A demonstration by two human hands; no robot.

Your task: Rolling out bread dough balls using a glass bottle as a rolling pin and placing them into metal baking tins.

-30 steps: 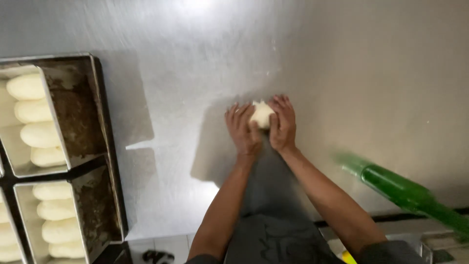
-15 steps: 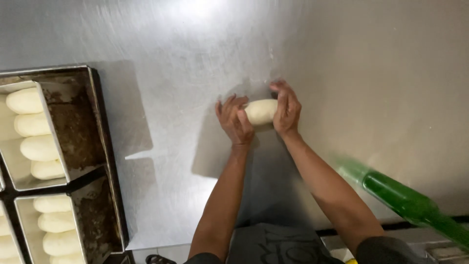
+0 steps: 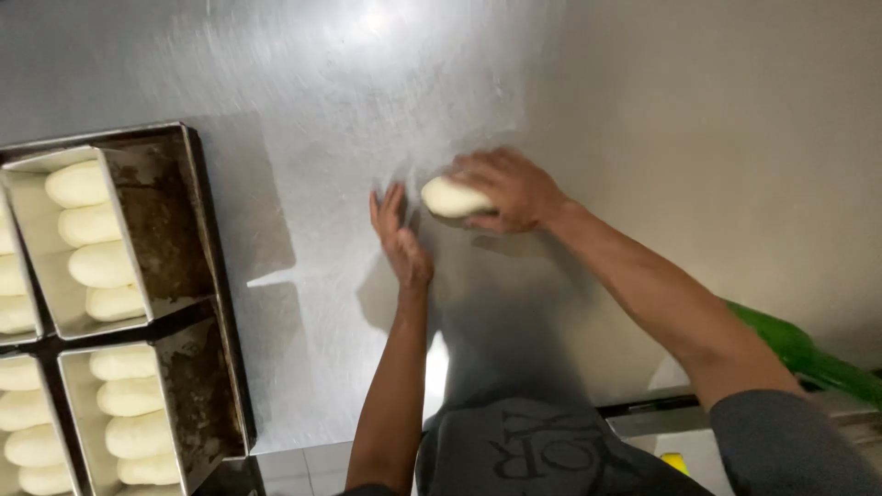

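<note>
A pale oval piece of dough (image 3: 452,197) lies on the steel table (image 3: 643,110) near its middle. My right hand (image 3: 510,188) is cupped over the dough's right end and grips it. My left hand (image 3: 398,236) rests flat on the table just left of the dough, fingers together and pointing away from me, close to the dough but not clearly touching it.
At the left stand dark metal loaf tins (image 3: 129,234) in a frame, holding several shaped dough pieces (image 3: 87,225) in rows. A green rolling pin (image 3: 808,354) lies at the right edge, behind my right forearm. A floor of pale tiles shows below the table's near edge.
The dough was between both hands; now my right hand alone covers it. My left hand has drawn back to the left and lies flat. The view has shifted slightly.
</note>
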